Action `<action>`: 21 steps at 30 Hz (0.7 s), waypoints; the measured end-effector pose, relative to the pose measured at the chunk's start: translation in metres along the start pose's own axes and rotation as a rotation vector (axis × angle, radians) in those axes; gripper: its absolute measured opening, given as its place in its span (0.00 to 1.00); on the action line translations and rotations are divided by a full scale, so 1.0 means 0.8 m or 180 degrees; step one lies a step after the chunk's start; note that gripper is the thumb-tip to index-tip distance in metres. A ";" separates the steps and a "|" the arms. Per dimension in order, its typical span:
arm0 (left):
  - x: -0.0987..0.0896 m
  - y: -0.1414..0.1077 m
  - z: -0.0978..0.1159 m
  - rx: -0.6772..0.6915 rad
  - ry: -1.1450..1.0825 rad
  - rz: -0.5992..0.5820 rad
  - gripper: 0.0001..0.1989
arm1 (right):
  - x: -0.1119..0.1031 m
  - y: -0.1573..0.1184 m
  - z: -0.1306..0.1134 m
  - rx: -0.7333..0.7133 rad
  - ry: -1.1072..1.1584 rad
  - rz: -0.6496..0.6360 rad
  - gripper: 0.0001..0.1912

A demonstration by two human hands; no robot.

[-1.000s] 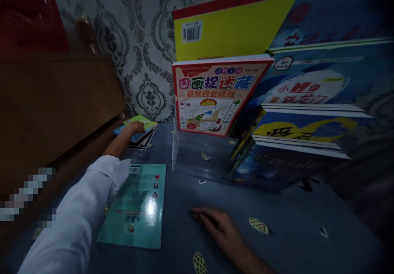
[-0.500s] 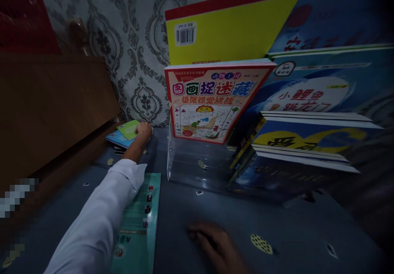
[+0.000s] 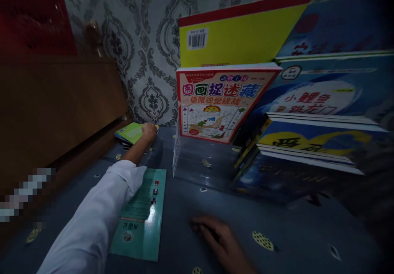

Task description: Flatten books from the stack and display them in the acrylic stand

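My left hand [image 3: 149, 132], at the end of a white sleeve, is closed on the right edge of a green book [image 3: 131, 132]. This book lies on top of a small stack of books by the wall, with blue edges showing below it. Under my left forearm a teal book [image 3: 144, 233] lies flat on the table, partly covered by the sleeve. My right hand [image 3: 220, 241] rests low over the table at the front, fingers loosely bent, a gap between thumb and forefinger, nothing seen in it. Its outline is dim and slightly blurred.
A clear acrylic stand [image 3: 197, 163] holds a red-bordered picture book [image 3: 215, 105] and a yellow book [image 3: 234, 35]. Several blue books [image 3: 320, 89] stand in tiers at the right. A wooden headboard-like panel [image 3: 55, 105] borders the left, with a red bag [image 3: 37, 19] above.
The green book has shifted from askew to lying more squarely over the blue one, my left hand still at its edge. The view has moved slightly; my right hand stays nearly in place.
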State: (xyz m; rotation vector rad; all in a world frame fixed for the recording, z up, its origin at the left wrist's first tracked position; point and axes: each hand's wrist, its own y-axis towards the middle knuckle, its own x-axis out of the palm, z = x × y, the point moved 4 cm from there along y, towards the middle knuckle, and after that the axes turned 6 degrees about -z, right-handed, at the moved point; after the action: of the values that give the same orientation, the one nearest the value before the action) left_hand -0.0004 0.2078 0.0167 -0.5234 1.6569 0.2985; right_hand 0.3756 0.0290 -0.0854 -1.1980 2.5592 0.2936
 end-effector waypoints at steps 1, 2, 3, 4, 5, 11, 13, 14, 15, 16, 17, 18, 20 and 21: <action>-0.002 -0.005 -0.001 0.0017 -0.0004 0.0053 0.19 | 0.000 0.001 -0.001 -0.0016 -0.0003 0.0006 0.33; -0.004 -0.010 -0.002 0.0038 -0.0014 0.0111 0.19 | 0.000 0.001 -0.003 -0.0028 -0.0003 0.0015 0.32; -0.005 -0.016 -0.003 0.0062 -0.0028 0.0173 0.19 | 0.000 0.001 -0.005 -0.0037 -0.0004 0.0021 0.31; -0.006 -0.023 -0.005 0.0082 -0.0046 0.0239 0.20 | 0.000 0.001 -0.007 -0.0045 -0.0002 0.0015 0.30; -0.007 -0.031 -0.008 0.0099 -0.0069 0.0306 0.20 | 0.000 0.001 -0.009 -0.0054 0.0003 0.0012 0.28; 0.012 -0.105 -0.041 0.0284 -0.0257 0.0524 0.21 | 0.001 0.000 -0.010 -0.0095 0.0046 -0.0025 0.23; 0.031 -0.141 -0.058 0.0364 -0.0343 0.0496 0.22 | 0.001 0.000 -0.014 -0.0135 0.0067 -0.0039 0.23; 0.043 -0.160 -0.067 0.0407 -0.0394 0.0478 0.21 | 0.001 0.000 -0.019 -0.0181 0.0064 -0.0030 0.22; 0.056 -0.178 -0.076 0.0463 -0.0451 0.0462 0.20 | 0.000 -0.001 -0.027 -0.0259 0.0036 -0.0003 0.22; 0.068 -0.196 -0.083 0.0531 -0.0511 0.0448 0.19 | -0.002 -0.003 -0.039 -0.0372 -0.0021 0.0031 0.21; 0.081 -0.212 -0.090 0.0591 -0.0576 0.0437 0.18 | -0.003 -0.007 -0.053 -0.0512 -0.0097 0.0068 0.20; 0.093 -0.226 -0.097 0.0645 -0.0646 0.0427 0.18 | -0.005 -0.012 -0.071 -0.0678 -0.0192 0.0110 0.20; 0.113 -0.247 -0.106 0.0727 -0.0796 0.0417 0.19 | -0.008 -0.030 -0.105 -0.0944 -0.0316 0.0111 0.19; 0.121 -0.254 -0.109 0.0760 -0.0872 0.0422 0.20 | -0.008 -0.043 -0.119 -0.1014 -0.0372 0.0054 0.19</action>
State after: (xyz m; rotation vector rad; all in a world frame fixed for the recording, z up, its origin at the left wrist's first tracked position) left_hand 0.0175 -0.0255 -0.0436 -0.1840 1.4378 0.2527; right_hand 0.3890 -0.0174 0.0036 -1.2221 2.4850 0.7760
